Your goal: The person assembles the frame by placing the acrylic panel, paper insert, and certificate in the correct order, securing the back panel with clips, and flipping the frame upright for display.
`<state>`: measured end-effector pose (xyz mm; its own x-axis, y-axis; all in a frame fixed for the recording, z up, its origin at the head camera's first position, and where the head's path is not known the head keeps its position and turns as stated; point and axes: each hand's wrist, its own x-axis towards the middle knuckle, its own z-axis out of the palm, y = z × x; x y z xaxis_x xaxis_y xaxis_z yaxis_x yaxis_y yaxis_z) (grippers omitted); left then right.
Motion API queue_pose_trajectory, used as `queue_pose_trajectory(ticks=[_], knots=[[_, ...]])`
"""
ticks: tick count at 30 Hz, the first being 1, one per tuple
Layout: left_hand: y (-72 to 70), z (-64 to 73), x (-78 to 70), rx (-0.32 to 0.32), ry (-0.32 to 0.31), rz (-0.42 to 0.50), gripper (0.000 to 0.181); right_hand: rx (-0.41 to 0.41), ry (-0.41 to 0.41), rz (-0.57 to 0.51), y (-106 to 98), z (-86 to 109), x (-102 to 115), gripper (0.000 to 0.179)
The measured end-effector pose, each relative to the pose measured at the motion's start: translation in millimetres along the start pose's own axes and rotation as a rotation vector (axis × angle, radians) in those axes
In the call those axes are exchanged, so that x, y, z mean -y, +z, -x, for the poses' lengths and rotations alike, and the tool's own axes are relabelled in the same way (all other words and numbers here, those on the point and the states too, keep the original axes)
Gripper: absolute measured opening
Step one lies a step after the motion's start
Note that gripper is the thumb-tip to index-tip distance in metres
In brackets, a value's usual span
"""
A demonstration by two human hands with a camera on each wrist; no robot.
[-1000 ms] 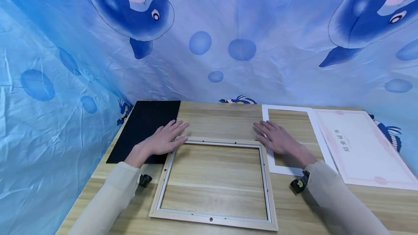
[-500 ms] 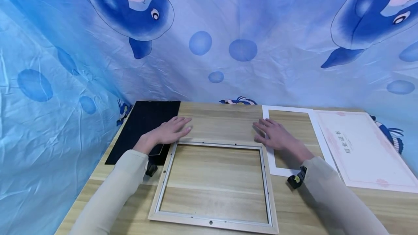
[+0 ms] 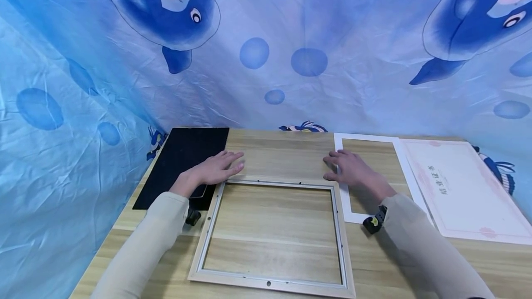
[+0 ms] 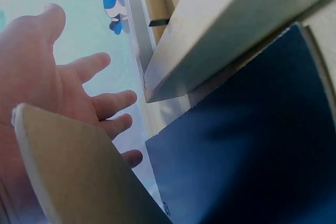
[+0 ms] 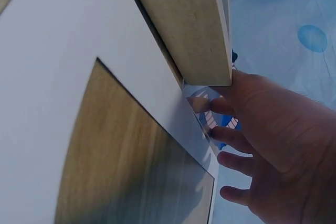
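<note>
A light wooden picture frame (image 3: 237, 281) lies flat on the table, its opening showing the tabletop. My left hand (image 3: 209, 170) is at its far left corner, fingers loosely spread and holding nothing. Under that hand lies a black backing board (image 3: 183, 156); in the left wrist view a beige flap (image 4: 84, 166) stands up beside the palm. At the far right corner, my right hand (image 3: 351, 169) is over the white mat (image 3: 367, 137), its fingers slightly bent around nothing. The right wrist view shows its thumb side right at the frame's corner (image 5: 178, 19).
To the right of the mat lies a pale pink-bordered certificate (image 3: 478, 193) with printed characters. A blue curtain (image 3: 274, 22) with dolphin pictures hangs behind the table and along its left side. Each wrist wears a small black camera.
My left hand has shifted slightly away and to the right, off the frame's corner. The right hand's fingers have bent a little more. The frame stays in place.
</note>
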<state>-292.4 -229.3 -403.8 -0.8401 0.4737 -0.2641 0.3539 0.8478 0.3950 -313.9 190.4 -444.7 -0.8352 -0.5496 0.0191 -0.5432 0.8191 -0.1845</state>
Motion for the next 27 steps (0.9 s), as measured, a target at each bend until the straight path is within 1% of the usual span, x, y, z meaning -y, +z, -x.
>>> queue_pose_trajectory(ticks=[10, 16, 19, 24, 27], knots=[[10.8, -0.5, 1.0, 0.016, -0.021, 0.032, 0.068, -0.012, 0.036, -0.04, 1, -1.1, 1, 0.052], [15.5, -2.4, -1.3, 0.015, -0.018, 0.055, 0.07, -0.023, 0.02, -0.059, 5, -4.8, 1, 0.051], [14.8, -6.4, -3.8, 0.019, -0.017, 0.08, 0.069, -0.009, 0.018, -0.067, 4, -3.3, -1, 0.053], [12.6, -13.7, -9.1, 0.023, 0.0, 0.1, 0.07, 0.035, 0.023, -0.041, -1, 1.1, -7, 0.063], [12.3, -17.4, -11.6, 0.022, -0.01, 0.129, 0.069, 0.05, 0.013, -0.021, -3, 2.0, -10, 0.067]])
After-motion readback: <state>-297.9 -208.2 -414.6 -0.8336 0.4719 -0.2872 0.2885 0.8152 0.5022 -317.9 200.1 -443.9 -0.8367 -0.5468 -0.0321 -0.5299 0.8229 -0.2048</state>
